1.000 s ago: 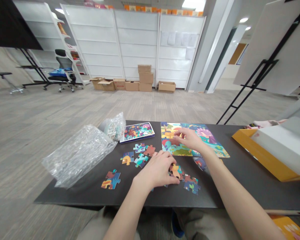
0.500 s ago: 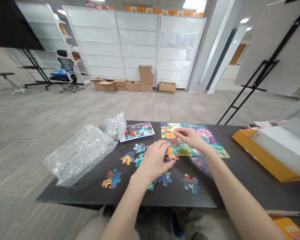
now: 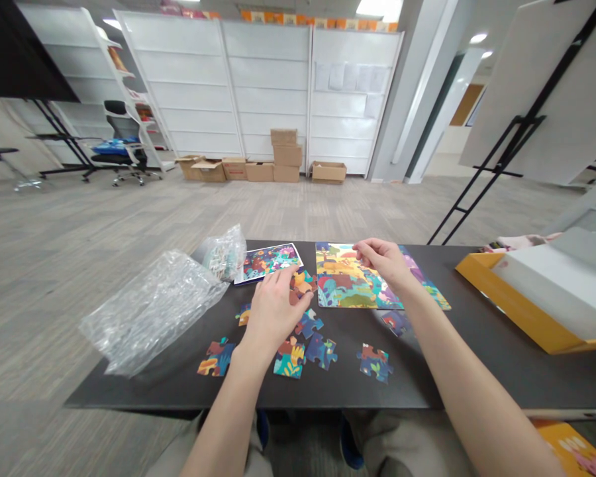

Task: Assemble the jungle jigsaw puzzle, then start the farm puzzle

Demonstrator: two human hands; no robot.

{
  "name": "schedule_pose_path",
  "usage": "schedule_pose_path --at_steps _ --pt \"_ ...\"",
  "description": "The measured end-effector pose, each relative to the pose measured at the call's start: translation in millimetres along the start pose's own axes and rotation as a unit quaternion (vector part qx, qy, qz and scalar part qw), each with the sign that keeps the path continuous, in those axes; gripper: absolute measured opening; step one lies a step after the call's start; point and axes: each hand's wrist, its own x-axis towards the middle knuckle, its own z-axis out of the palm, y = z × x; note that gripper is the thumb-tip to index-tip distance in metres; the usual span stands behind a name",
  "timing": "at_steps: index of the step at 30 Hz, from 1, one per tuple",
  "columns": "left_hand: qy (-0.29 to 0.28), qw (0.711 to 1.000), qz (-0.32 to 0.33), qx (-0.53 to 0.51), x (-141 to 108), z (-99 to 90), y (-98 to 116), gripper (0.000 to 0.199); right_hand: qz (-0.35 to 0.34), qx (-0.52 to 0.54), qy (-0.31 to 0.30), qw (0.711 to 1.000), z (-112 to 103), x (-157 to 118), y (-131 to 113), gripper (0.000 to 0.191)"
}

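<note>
My left hand [image 3: 271,308] is curved over the loose pieces, with a puzzle piece [image 3: 304,283] showing an orange animal between its fingers and thumb. My right hand [image 3: 385,262] is over the colourful puzzle board [image 3: 345,296], its thumb and forefinger pinched together; whatever they may hold is too small to make out. Loose puzzle pieces lie around my left hand: one with a yellow plant [image 3: 289,358], a dark blue one [image 3: 321,351] and another at the left [image 3: 216,358]. Further right are a brown and blue piece [image 3: 375,362] and a dark piece [image 3: 396,322] beside my right forearm.
Left on the black table [image 3: 427,391] lie a clear plastic bag [image 3: 151,315] and a smaller bag [image 3: 226,255] with contents. A picture leaflet [image 3: 268,261] rests behind my left hand. An open yellow-and-white box [image 3: 531,291] stands at the right, and an easel [image 3: 506,156] beyond.
My left hand has moved left, and the orange-animal piece has shifted left with it, off the board's near corner. My right hand has moved slightly right and away from me.
</note>
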Motion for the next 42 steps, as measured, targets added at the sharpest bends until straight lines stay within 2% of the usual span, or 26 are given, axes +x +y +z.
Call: schedule_pose_path --at_steps 4,7,11,13,19,22,26,29,34,37,39,42 --pt "-0.010 0.999 -0.008 0.029 0 -4.3 2 0.043 0.004 0.020 0.008 1.000 -1 0 0 0.038" --pt "-0.030 1.000 0.004 0.001 0 -6.2 5 0.036 0.005 0.032 0.008 0.999 -1 1 1 0.037" --pt "-0.150 0.982 0.088 -0.072 -5 -3.4 18 0.036 0.007 0.035 0.008 0.999 1 1 1 0.036" --pt "-0.191 0.970 0.122 -0.083 -8 0.2 26 0.034 0.009 0.043 0.010 0.999 0 1 0 0.037" --pt "-0.226 0.960 0.135 -0.095 -7 6.0 34 0.033 0.010 0.099 0.040 0.994 -25 2 -4 0.041" --pt "-0.245 0.956 0.127 -0.100 -6 5.4 32 0.039 0.021 0.134 0.005 0.991 -40 2 -3 0.042" --pt "-0.248 0.956 0.129 -0.094 -8 8.9 33 0.044 0.025 0.124 -0.041 0.991 -44 0 -2 0.043" --pt "-0.263 0.951 0.142 -0.078 -10 13.7 37 0.045 0.017 0.116 -0.057 0.991 -48 -4 -7 0.044" --pt "-0.287 0.939 0.152 -0.114 -12 15.4 39 0.047 0.020 0.147 -0.064 0.987 -72 -11 -14 0.049" --pt "-0.260 0.944 0.144 -0.148 -7 7.3 29 0.030 0.022 0.148 -0.049 0.987 -80 -10 -10 0.053" --pt "-0.206 0.963 0.103 -0.140 -1 -2.2 16 0.024 0.028 0.132 -0.055 0.989 -77 -8 -6 0.052" --pt "-0.128 0.984 0.023 -0.125 5 -18.4 -8 0.025 0.039 0.123 -0.096 0.987 -64 -5 -4 0.047"
